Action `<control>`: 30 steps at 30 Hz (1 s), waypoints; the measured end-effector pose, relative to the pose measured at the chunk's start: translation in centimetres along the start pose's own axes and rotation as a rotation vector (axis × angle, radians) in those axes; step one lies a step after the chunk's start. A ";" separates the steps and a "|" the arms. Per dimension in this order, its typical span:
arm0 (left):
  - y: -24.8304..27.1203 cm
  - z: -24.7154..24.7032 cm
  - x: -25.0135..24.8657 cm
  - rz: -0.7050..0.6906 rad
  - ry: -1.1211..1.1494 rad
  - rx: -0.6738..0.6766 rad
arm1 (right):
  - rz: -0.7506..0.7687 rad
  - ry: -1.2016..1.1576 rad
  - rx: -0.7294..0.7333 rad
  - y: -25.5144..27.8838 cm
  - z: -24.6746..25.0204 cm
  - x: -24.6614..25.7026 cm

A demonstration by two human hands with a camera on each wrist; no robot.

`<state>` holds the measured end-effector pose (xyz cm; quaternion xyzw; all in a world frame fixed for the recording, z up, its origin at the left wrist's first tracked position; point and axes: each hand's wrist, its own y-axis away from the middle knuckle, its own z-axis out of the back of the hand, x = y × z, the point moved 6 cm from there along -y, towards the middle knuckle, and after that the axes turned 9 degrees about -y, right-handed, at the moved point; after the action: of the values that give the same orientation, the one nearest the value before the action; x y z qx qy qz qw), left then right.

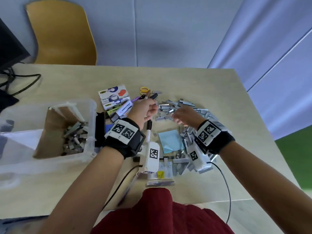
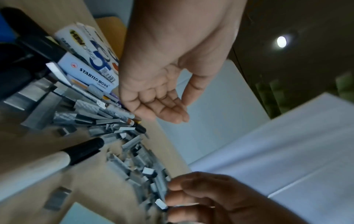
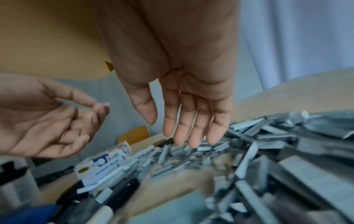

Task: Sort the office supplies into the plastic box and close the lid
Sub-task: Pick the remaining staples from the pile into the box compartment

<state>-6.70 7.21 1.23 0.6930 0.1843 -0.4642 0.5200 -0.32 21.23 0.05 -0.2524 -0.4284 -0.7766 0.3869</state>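
Observation:
A heap of grey staple strips (image 1: 175, 107) (image 2: 145, 166) (image 3: 268, 144) curves round the middle of the table. My left hand (image 1: 152, 109) (image 2: 172, 112) (image 3: 91, 115) hovers palm up over its far left end, fingers loosely curled and holding nothing. Just to the right, my right hand (image 1: 176, 118) (image 3: 189, 136) (image 2: 172, 197) hangs with straight fingers, their tips at the staples, nothing gripped. The clear plastic box (image 1: 91, 132) stands open at the left, with staples in a cardboard insert (image 1: 42, 141). A black-capped white marker (image 1: 148, 132) (image 2: 76, 153) lies under my left wrist.
Small printed cartons (image 1: 114, 97) (image 2: 90, 75), pens and yellow-handled scissors (image 1: 145, 89) lie beyond my left hand. Blue sticky notes (image 1: 168, 141) and small packets (image 1: 160, 176) lie nearer me. A yellow chair (image 1: 62, 34), a monitor (image 1: 10, 44) and cables (image 1: 20, 80) stand at the far left.

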 end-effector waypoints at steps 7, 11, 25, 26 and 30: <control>-5.5 -3.5 0.5 -0.176 -0.940 -0.060 | 0.088 0.221 0.052 -0.4 1.4 -3.0; -6.7 -4.6 1.1 -0.197 -1.312 -0.016 | 0.116 0.272 0.111 -1.0 0.9 -3.7; -7.3 -6.2 3.0 -0.326 -1.670 -0.021 | 0.143 0.279 0.089 -4.5 0.2 -2.8; -7.4 -6.3 3.0 -0.341 -1.682 -0.021 | 0.145 0.274 0.083 -4.6 0.2 -2.8; -7.0 -5.9 3.1 -0.353 -1.620 0.014 | 0.173 0.235 0.037 -4.8 0.2 -2.5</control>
<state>-7.66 14.54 -5.10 0.1080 -0.1442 -0.8955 0.4070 -2.80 23.95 -3.92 -0.1886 -0.3712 -0.7564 0.5044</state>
